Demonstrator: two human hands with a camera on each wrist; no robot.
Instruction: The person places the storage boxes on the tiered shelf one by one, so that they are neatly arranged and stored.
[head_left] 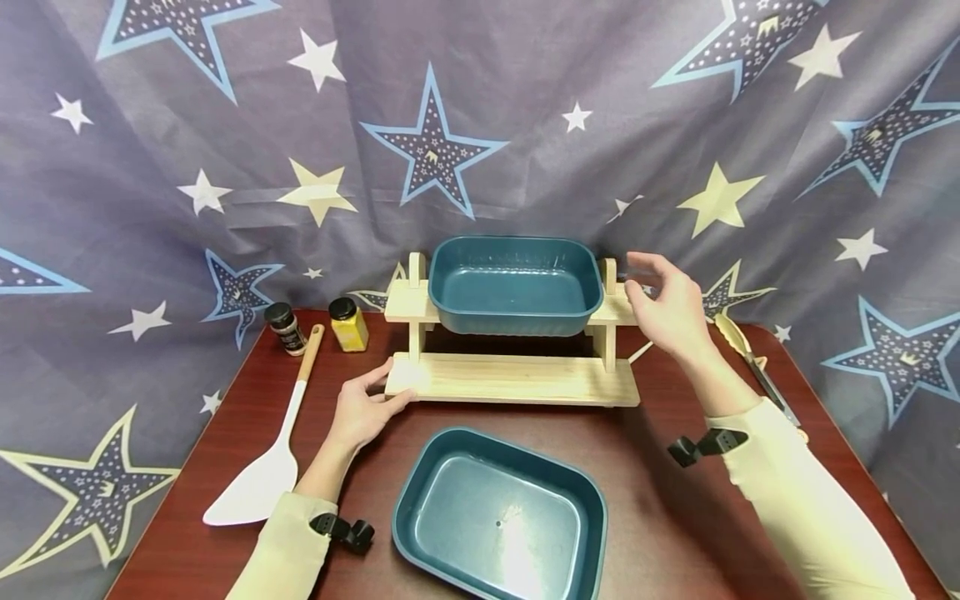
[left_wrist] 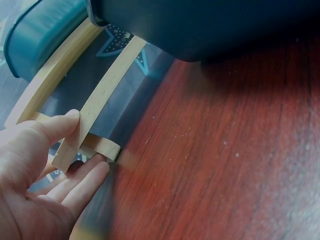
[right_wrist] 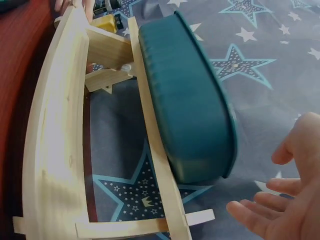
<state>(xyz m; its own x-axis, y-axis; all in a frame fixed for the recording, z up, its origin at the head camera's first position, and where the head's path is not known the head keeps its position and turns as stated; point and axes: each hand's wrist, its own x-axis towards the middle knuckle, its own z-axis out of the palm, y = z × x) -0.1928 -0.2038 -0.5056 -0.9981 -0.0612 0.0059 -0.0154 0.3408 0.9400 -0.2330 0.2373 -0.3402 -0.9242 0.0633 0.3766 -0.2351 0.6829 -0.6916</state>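
A two-tier wooden rack (head_left: 517,379) stands at the back of the table. On its upper shelf sits a teal rectangular tray (head_left: 517,323). My left hand (head_left: 362,408) grips the left end of the lower shelf; in the left wrist view its thumb lies on one face of the board (left_wrist: 102,97) and the fingers are at the other. Beside the upper shelf's right end is my right hand (head_left: 667,308), fingers loosely bent and holding nothing. The right wrist view shows a gap between this hand (right_wrist: 287,195) and the upper tray (right_wrist: 192,105). A second teal tray (head_left: 465,483) lies in front of the rack.
To the left lie a white spatula (head_left: 262,483) with a wooden handle, a black-capped spice jar (head_left: 288,331) and a yellow bottle (head_left: 350,327). Tongs (head_left: 757,367) lie along the right side, partly behind my right arm. A star-patterned curtain (head_left: 525,50) hangs behind the table.
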